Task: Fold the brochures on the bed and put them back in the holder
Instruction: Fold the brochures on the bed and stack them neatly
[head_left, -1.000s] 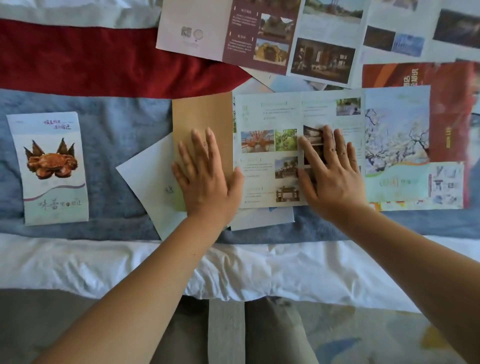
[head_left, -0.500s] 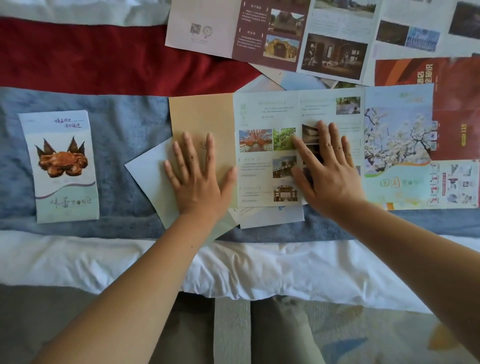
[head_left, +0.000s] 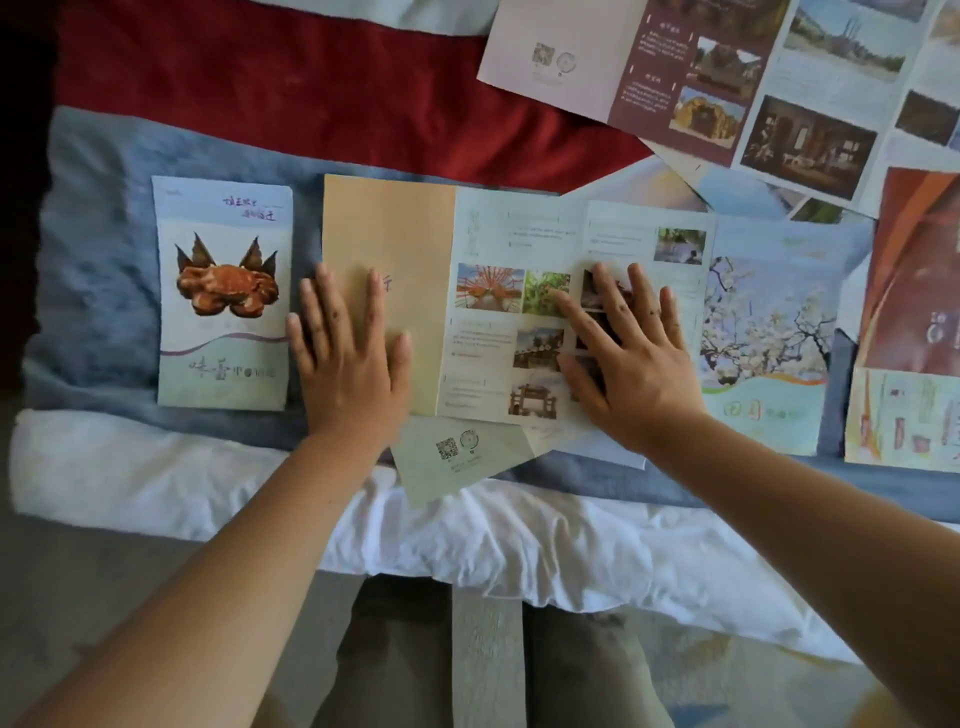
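Head view: open brochure (head_left: 519, 312) lying flat on the bed (head_left: 104, 291), fold in hand.
Left hand (head_left: 348, 358) and right hand (head_left: 634, 353) are pressing it down, fingers spread, palms flat, gripping nothing. A folded crab brochure (head_left: 223, 291) is lying just left; more unfolded sheets (head_left: 753, 88) are waiting beyond. No holder is showing. Judged next: lifting the tan panel (head_left: 389, 234) over along its crease.

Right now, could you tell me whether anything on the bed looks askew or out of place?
Yes: a pale green leaflet with a QR code lies tilted, tucked under the open brochure, its corner poking out over the white sheet at the bed's edge.
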